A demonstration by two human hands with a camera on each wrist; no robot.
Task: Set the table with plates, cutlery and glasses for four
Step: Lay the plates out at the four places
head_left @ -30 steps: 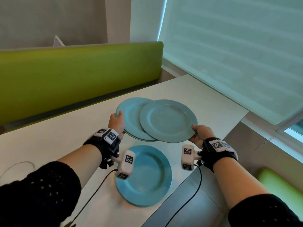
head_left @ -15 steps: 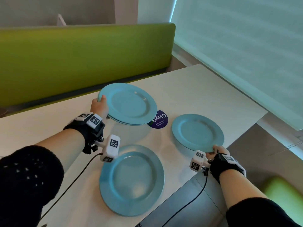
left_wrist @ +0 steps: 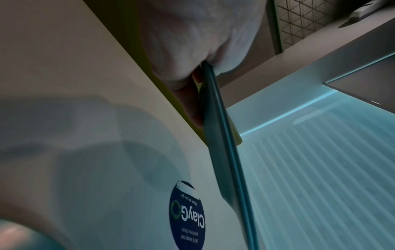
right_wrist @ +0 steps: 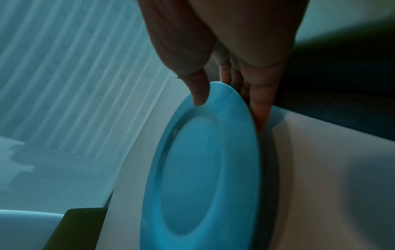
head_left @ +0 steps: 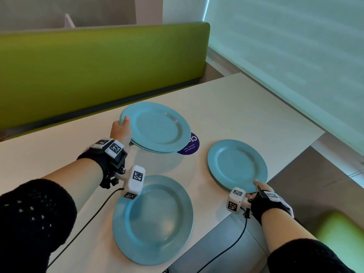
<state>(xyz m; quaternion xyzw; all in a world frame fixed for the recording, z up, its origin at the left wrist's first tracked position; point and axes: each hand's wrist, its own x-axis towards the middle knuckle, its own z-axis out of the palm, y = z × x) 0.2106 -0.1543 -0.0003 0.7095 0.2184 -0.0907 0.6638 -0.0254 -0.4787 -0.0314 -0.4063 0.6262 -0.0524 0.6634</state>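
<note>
My left hand [head_left: 121,131] grips the left rim of a stack of two blue plates [head_left: 155,128] and holds it level above the white table [head_left: 226,107]. The left wrist view shows the stacked plates [left_wrist: 222,135] edge-on, pinched between thumb and fingers [left_wrist: 192,104]. A third blue plate [head_left: 237,164] is down at the table's right edge. My right hand [head_left: 258,186] pinches its near rim. In the right wrist view that plate [right_wrist: 203,169] has my thumb on top and my fingers [right_wrist: 258,108] beneath the rim. A fourth blue plate [head_left: 152,219] lies flat at the near edge.
A round purple sticker [head_left: 190,144] is on the table, partly under the held stack. A green bench back [head_left: 98,66] runs along the far side and a window blind [head_left: 285,56] along the right. A green seat [head_left: 338,233] is lower right. Wrist cables hang over the near edge.
My right hand took the top plate off the stack, carried it right and lowered it to the table's right edge. My left hand drew the remaining stack back to the left.
</note>
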